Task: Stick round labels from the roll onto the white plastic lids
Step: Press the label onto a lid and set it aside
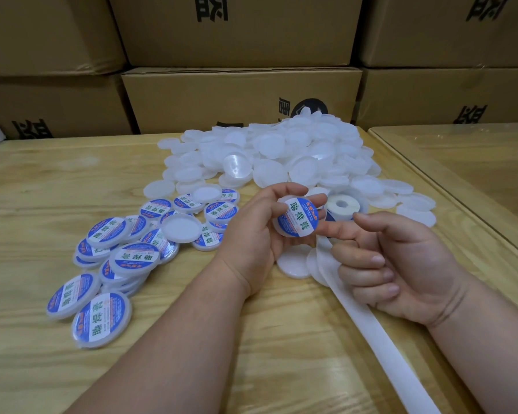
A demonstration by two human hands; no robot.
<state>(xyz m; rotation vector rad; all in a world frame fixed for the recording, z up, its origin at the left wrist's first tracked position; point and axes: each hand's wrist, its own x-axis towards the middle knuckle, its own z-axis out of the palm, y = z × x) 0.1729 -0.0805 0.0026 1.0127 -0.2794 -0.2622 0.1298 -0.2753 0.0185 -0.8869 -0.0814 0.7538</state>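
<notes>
My left hand (257, 231) holds a white plastic lid (296, 218) by its rim, with a round blue, white and green label stuck on its face. My right hand (395, 258) is just right of it, palm up, fingers loosely curled, index finger stretched toward the lid's lower edge; it holds nothing. The label roll (341, 207) lies behind the lid, partly hidden. Its empty white backing strip (368, 318) runs under my right hand toward the near edge. A big heap of bare white lids (281, 150) is behind. Several labelled lids (123, 252) lie at the left.
The wooden table (57, 186) carries everything. Stacked cardboard boxes (240, 100) form a wall along its far edge. A second table (473, 156) adjoins at the right. Two bare lids (293, 261) lie under my hands.
</notes>
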